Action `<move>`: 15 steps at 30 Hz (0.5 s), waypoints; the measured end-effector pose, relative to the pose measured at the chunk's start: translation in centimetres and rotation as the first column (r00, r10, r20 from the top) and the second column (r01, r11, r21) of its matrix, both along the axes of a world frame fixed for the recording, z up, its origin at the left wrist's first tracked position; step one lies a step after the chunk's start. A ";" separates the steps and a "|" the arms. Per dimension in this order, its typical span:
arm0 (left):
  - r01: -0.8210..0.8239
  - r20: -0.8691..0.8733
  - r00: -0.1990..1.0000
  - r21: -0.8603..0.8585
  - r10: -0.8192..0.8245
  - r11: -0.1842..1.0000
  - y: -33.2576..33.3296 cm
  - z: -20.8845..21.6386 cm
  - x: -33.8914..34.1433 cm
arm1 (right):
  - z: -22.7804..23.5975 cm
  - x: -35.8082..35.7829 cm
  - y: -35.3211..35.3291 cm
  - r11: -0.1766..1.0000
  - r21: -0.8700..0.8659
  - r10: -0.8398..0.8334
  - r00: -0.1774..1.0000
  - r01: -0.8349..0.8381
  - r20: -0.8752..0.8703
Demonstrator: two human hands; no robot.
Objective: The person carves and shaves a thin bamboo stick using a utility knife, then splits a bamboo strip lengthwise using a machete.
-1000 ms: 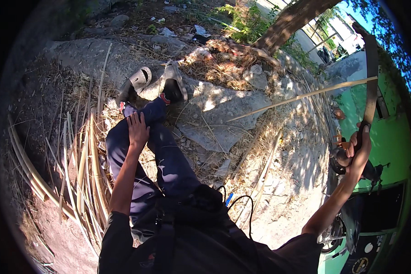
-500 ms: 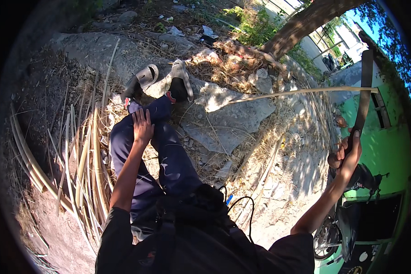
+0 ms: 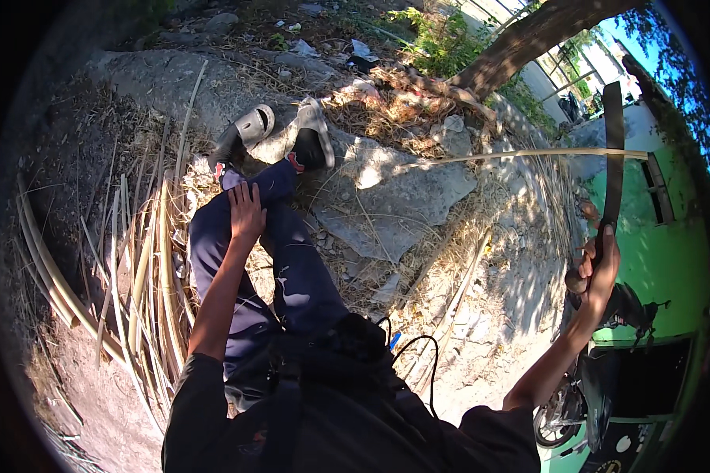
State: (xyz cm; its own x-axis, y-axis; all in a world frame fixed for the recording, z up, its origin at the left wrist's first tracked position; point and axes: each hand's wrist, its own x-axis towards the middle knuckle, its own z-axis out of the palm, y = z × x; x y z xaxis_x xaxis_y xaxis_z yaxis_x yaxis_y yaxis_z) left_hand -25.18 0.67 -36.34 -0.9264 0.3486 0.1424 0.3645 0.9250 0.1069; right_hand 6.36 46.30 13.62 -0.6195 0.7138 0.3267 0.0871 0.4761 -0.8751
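Observation:
My right hand (image 3: 602, 258) is wrapped round the handle of a machete (image 3: 614, 185), raised out to the right. Its long dark blade points away from me. Across the upper part of the blade runs a thin pale bamboo strip (image 3: 521, 154), which reaches left over the rocks; whether the blade is cut into it or only touches it I cannot tell. My left hand (image 3: 247, 213) lies flat on my crossed leg (image 3: 280, 184) near the shin, fingers stretched out and holding nothing.
Several long split bamboo strips (image 3: 166, 276) lie in a heap to my left. Large rocks (image 3: 402, 213) and dry grass spread before me. A tree trunk (image 3: 513, 51) leans at the far right. Beyond my right arm stand a motorbike (image 3: 596, 402) and a green wall (image 3: 639, 236).
The machete blade has shifted left along the bamboo strip and stands more upright. My right hand has moved slightly left with it. My left hand stays on the leg.

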 end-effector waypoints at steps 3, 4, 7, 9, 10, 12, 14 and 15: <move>-0.001 0.026 1.000 -0.028 0.002 1.000 -0.2 0.2 0.2 | 3.5 1.9 0.4 0.997 0.064 0.036 0.999 -0.036 0.008; 0.003 0.006 1.000 -0.022 -0.003 1.000 -0.3 0.0 0.2 | 5.4 3.0 -0.1 0.998 0.034 -0.062 0.998 0.061 0.005; 0.015 0.008 1.000 -0.019 -0.014 1.000 -0.2 -0.7 0.1 | 10.0 4.7 -2.4 0.990 0.104 -0.099 0.995 0.099 0.000; 0.000 -0.002 1.000 -0.046 0.000 0.999 -0.2 -0.9 0.1 | 10.5 4.4 -3.7 0.989 0.092 -0.116 0.993 0.118 -0.029; -0.003 -0.012 1.000 -0.044 0.003 0.999 -0.1 -0.9 0.1 | 9.7 3.9 -4.0 0.992 0.015 -0.120 0.989 0.122 -0.081; -0.006 -0.003 1.000 -0.050 0.006 0.999 -0.2 -0.6 0.3 | 6.2 2.5 -3.8 0.991 0.035 -0.134 0.988 0.132 0.080; -0.011 -0.007 1.000 -0.043 0.011 0.999 -0.1 -0.2 0.3 | 0.8 0.9 -2.9 0.991 -0.127 0.061 0.985 -0.041 0.160; -0.016 0.016 1.000 -0.054 0.017 0.998 0.0 0.0 0.3 | -0.4 1.1 -2.6 0.993 -0.085 0.089 0.990 -0.080 0.112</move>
State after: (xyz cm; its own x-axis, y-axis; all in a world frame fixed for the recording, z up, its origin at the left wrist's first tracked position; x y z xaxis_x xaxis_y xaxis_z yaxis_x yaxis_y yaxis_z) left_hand -24.88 0.71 -36.30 -0.9340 0.3404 0.1084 0.3482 0.9353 0.0631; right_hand 7.44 43.70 13.21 -0.7088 0.6783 0.1937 0.1520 0.4150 -0.8970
